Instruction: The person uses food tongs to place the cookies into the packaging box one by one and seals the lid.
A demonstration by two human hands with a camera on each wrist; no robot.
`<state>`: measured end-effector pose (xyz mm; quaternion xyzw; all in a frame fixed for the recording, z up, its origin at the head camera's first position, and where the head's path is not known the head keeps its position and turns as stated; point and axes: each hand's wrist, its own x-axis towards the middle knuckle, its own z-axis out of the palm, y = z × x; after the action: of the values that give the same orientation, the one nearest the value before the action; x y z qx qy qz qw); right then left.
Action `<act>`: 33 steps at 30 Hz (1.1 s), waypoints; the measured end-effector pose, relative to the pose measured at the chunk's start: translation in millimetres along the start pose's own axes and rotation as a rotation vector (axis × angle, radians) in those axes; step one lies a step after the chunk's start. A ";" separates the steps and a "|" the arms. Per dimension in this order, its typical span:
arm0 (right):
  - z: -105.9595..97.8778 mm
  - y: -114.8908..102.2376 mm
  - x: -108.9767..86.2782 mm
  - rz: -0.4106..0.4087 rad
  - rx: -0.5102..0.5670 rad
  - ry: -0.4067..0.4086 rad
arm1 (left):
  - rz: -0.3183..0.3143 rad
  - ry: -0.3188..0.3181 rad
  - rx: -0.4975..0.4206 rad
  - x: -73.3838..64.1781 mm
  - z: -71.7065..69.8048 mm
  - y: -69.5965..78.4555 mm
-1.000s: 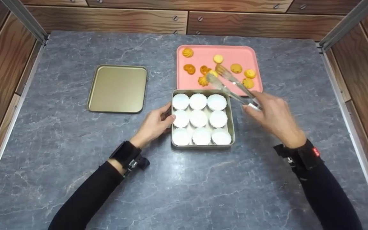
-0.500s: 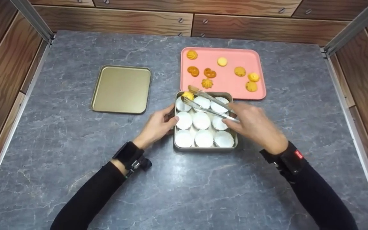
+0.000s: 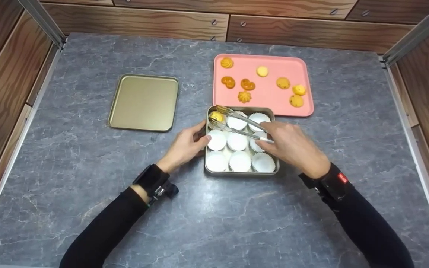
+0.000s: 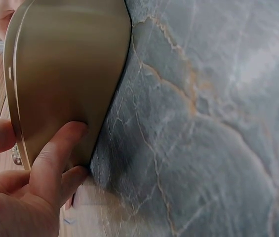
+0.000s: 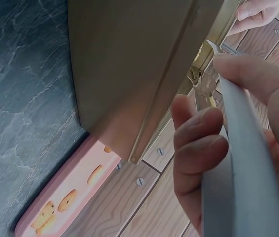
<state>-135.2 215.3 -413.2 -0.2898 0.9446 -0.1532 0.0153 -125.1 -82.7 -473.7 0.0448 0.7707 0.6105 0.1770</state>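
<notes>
My left hand (image 3: pixel 186 147) holds the near-left wall of a square gold tin (image 3: pixel 242 173); in the left wrist view, the thumb meets the rim and the fingertips press the outer side. Several white paper cups (image 3: pixel 240 161) line the tin. My right hand (image 3: pixel 294 147) grips metal tongs (image 3: pixel 237 131) with pale handles, reaching across the tin from the right. The tong tips stand apart on either side of a yellow cookie (image 3: pixel 217 116), which sits in the back-left cup. In the right wrist view, the tin's wall (image 5: pixel 124 64) hides most of that cookie.
Behind the tin lies a pink tray (image 3: pixel 266 100), with several cookies such as a flower-shaped one (image 3: pixel 244 97) and pretzel-like ones (image 3: pixel 247 84). A gold lid (image 3: pixel 143 102) rests on the grey marbled table (image 3: pixel 207 219) at the left. Wood-patterned panels (image 3: pixel 143 18) border the table.
My right hand has carried the yellow cookie in the tongs from the pink tray leftward into the tin's back-left cup, and the tong tips have spread. My left hand stays at the tin.
</notes>
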 end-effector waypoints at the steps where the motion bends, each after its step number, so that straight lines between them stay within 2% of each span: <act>1: 0.4 0.0 0.3 -0.003 -0.003 0.001 | -0.001 0.001 0.004 0.0 -0.1 -0.1; 11: 2.4 -0.4 0.8 -0.002 0.012 -0.012 | 0.024 0.017 0.048 0.7 0.8 -0.4; 19: 5.6 1.1 -0.9 0.016 0.025 0.010 | 0.005 0.000 -0.026 0.6 0.3 0.9; 21: 5.1 2.7 -4.5 0.025 0.052 0.023 | 0.016 0.008 0.016 0.5 0.3 1.9; 23: 4.0 4.8 -8.3 0.031 0.092 0.048 | 0.034 0.044 0.117 -0.9 -0.8 2.0; 27: -0.8 13.1 -16.8 0.036 0.129 0.150 | 0.053 0.086 0.268 -4.3 -2.3 3.4; 30: -6.2 21.9 -20.4 0.074 0.105 0.228 | 0.057 0.065 0.300 -5.6 -2.0 5.1; 33: -12.2 32.0 -19.3 0.133 0.077 0.267 | 0.049 0.038 0.267 -5.4 -0.5 4.3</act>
<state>-137.9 254.5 -412.3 -0.2030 0.9488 -0.2250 -0.0892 -120.8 -83.6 -468.3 0.0753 0.8470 0.5072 0.1399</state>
